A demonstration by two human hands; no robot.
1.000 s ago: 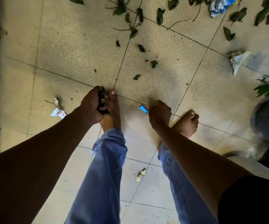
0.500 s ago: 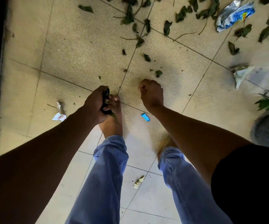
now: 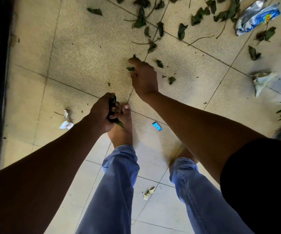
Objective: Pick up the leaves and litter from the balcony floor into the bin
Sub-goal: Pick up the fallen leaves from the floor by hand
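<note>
The left hand [image 3: 102, 114] is clenched around a dark wad of gathered leaves [image 3: 112, 107], held low just above the person's left foot [image 3: 122, 127]. The right hand [image 3: 144, 76] reaches forward over the tiled balcony floor [image 3: 79, 48], its fingers [image 3: 133, 60] curling around a small leaf [image 3: 130, 69] that sits between thumb and forefinger; whether the leaf is lifted off the floor cannot be told.

Most of the work lies ahead. Loose leaves and twigs [image 3: 141, 19] are scattered across the far tiles, with a crumpled blue and white snack wrapper [image 3: 256, 16] near them, a white paper scrap [image 3: 261, 81] to the right, a small blue wrapper [image 3: 157, 126] between the feet, torn white paper [image 3: 66, 124] to the left and a yellowish crumpled scrap [image 3: 149, 193] between the legs. No bin is in view.

The likely trouble is the full left fist: adding more could squeeze pieces out, and a leaf tip already pokes from below. The small dry leaf in the right fingers may crumble or slip, leaving fragments like those beside it.
</note>
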